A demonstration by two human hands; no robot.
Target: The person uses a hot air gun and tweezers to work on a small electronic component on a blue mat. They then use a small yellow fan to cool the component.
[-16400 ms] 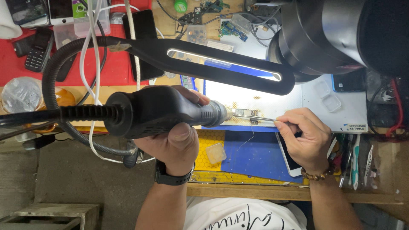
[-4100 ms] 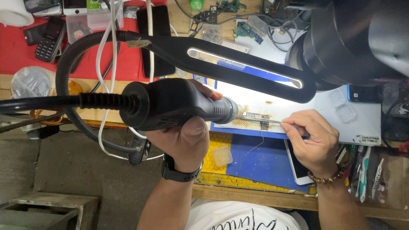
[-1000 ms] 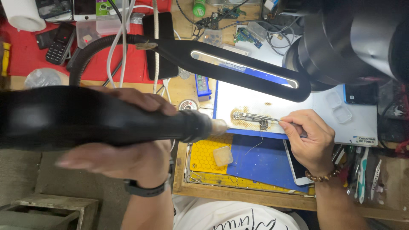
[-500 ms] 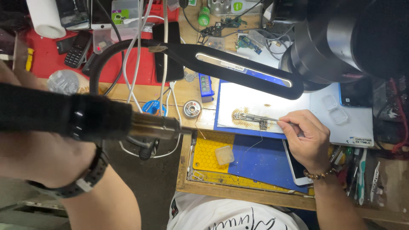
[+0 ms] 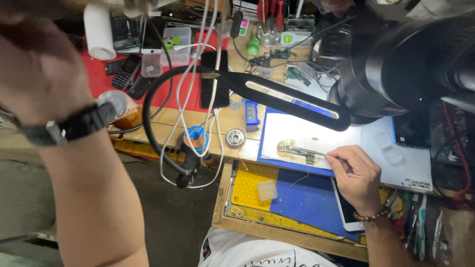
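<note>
My right hand (image 5: pixel 355 177) pinches thin metal tweezers (image 5: pixel 316 154) whose tips rest on a small gold-coloured circuit board (image 5: pixel 296 150). The board lies on a white pad (image 5: pixel 316 136) under the light of a black lamp bar (image 5: pixel 292 99). My left hand (image 5: pixel 34 54) is raised high at the upper left, close to the camera and blurred, with a black watch (image 5: pixel 74 126) on the wrist. What its fingers hold is hidden at the frame's edge.
A big black microscope body (image 5: pixel 405 69) hangs over the right. Yellow mat (image 5: pixel 250 183), blue mat (image 5: pixel 309 200) and a white phone (image 5: pixel 346 215) lie near the front edge. Solder spools (image 5: pixel 236 138), white cables (image 5: pixel 198 74), a white roll (image 5: pixel 99 32) and old phones (image 5: pixel 126 69) crowd the back left.
My left hand has lifted the black hot-air handle away from the board, up and to the left, out of view. My right hand keeps the tweezers on the board.
</note>
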